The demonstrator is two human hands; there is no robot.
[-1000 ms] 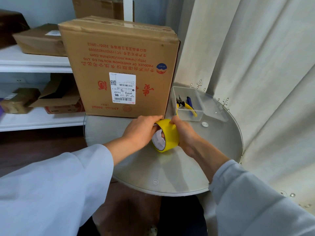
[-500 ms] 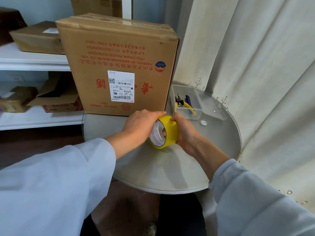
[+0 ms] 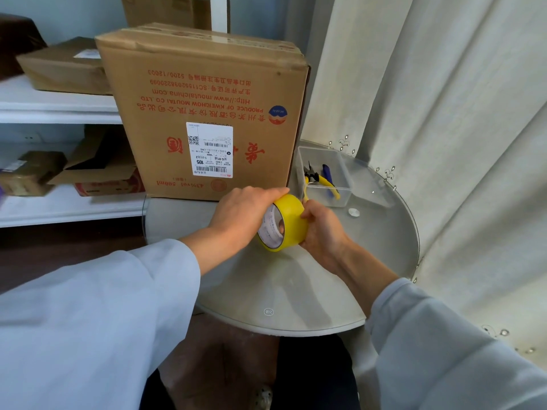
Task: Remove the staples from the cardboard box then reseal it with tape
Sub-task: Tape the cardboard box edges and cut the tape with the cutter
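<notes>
Unmoved, two hands grip one tape roll.

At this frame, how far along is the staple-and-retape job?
Done: pliers lie in the clear tray, so destapling looks finished, though no staples are visible. In hand: both hands, left and right, grip the yellow tape roll, seemingly finding its end. Left: no yellow tape on the cardboard box yet.

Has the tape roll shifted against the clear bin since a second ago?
Cannot tell of any real shift: the tape roll, held by the left hand and right hand, sits just left of the clear bin, as before.
</notes>
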